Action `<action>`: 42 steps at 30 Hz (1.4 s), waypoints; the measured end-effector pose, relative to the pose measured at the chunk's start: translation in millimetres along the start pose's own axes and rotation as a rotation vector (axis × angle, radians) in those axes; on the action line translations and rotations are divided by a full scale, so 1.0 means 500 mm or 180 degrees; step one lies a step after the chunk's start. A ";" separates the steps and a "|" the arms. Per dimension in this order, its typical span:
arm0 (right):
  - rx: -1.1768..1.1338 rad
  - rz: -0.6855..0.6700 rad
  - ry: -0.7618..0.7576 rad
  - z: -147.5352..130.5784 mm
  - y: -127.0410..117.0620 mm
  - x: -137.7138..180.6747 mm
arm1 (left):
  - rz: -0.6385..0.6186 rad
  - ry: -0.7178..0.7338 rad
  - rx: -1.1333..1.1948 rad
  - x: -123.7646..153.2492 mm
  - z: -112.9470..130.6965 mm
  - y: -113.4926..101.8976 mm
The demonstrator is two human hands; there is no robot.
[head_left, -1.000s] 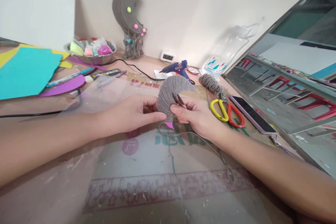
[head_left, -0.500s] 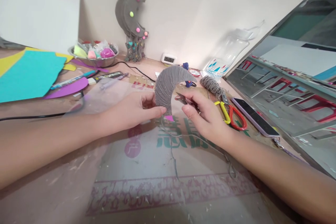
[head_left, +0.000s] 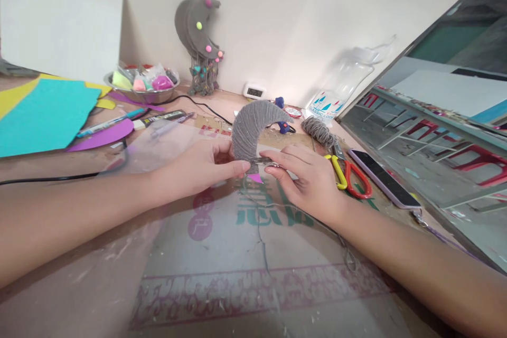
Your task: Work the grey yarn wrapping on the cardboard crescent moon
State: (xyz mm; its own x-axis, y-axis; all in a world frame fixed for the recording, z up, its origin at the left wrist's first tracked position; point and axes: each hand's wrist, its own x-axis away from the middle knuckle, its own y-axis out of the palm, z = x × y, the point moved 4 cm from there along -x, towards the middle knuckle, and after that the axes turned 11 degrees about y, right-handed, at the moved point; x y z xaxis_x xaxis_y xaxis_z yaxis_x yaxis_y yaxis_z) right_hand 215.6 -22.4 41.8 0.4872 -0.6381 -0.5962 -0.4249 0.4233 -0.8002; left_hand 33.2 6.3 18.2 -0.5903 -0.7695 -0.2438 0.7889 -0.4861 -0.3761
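Observation:
My left hand (head_left: 212, 163) pinches the lower end of a crescent (head_left: 251, 127) wound in grey yarn, thumb in front. It stands upright, and a bare purple tip (head_left: 255, 178) shows below the winding. My right hand (head_left: 307, 171) is closed on a small pointed metal tool (head_left: 263, 160). The tool's tip reaches the crescent's inner edge, just above my left thumb; its grip is hidden by my fingers. Below both hands, a loose strand of grey yarn (head_left: 260, 240) trails over the clear sheet (head_left: 190, 274).
Orange-and-yellow-handled scissors (head_left: 356, 179), a phone (head_left: 384, 179) and a grey yarn bundle (head_left: 318, 131) lie to the right. Behind stand a small clock (head_left: 254, 91), a decorated moon hanging (head_left: 198, 26) and a clear bottle (head_left: 336, 84). A metal bowl (head_left: 146, 96) and turquoise sheet (head_left: 47, 116) are left.
My right hand has moved slightly left, bringing the tool's tip from beside the crescent to its lower inner edge. My left hand keeps the crescent in nearly the same place.

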 end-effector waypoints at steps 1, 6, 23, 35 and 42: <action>-0.0003 -0.0001 0.0017 0.000 0.000 0.000 | 0.0008 0.0007 -0.0004 0.000 0.000 0.000; -0.0039 -0.0024 0.0117 0.002 0.002 0.000 | -0.0025 -0.0011 -0.0051 0.000 0.000 0.000; 0.0023 -0.0111 0.0061 0.001 0.005 -0.001 | -0.0118 -0.0119 0.0007 0.003 -0.002 0.002; -0.0016 0.0008 0.0115 0.004 0.006 0.001 | -0.0032 -0.0089 -0.0032 -0.001 -0.007 -0.001; -0.0043 0.0062 0.0033 0.000 0.007 0.001 | -0.0072 0.0023 0.0054 -0.005 -0.004 0.003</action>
State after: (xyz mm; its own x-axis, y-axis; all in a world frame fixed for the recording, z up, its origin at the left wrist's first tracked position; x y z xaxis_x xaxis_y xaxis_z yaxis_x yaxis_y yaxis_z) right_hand 214.6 -21.4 38.7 0.4709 -0.6365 -0.6109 -0.4444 0.4270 -0.7875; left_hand 35.3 8.3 16.6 -0.6092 -0.7552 -0.2418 0.7780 -0.5103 -0.3664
